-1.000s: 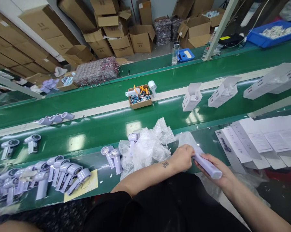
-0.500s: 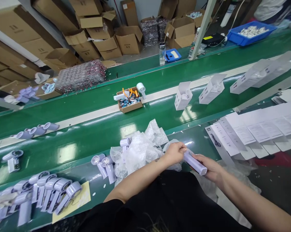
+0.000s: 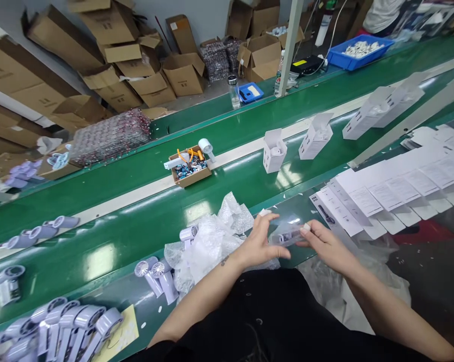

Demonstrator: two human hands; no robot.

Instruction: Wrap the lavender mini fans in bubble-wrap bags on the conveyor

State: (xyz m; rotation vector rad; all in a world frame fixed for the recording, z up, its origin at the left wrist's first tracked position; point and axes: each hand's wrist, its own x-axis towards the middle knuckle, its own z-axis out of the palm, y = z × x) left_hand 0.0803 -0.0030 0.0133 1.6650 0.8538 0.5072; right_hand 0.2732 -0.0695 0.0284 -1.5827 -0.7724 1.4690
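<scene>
A: What takes up the most room?

B: The green conveyor belt [image 3: 136, 226], running crosswise in front of the person, with a tabletop [image 3: 127, 289] along its near side.

A: Next down in size?

B: Flat white printed cartons [image 3: 381, 196], overlapping in a row at the right. Then a crumpled heap of bubble wrap [image 3: 212, 246] just beyond the left forearm, and a blue tray [image 3: 340, 59] at the upper right, piled with small white parts.

A: Anything standing on the belt?

B: Open-topped white cartons [image 3: 274, 157], in a line. Left of them is a small cardboard box [image 3: 195, 179] with orange-handled pliers in it.

A: And the hands?

B: The left hand [image 3: 259, 244] is spread wide, thumb well away from the fingers. The right hand [image 3: 330, 249] is pinching something.

A: Smaller than that?

B: Two lavender handheld fans [image 3: 168, 286], lying side by side near the bubble wrap. Last, the plastic-wrapped item [image 3: 287, 235] in the right hand's grip: it's over the tabletop, between both hands, its contents blurred. I can't tell if the left hand touches it.
</scene>
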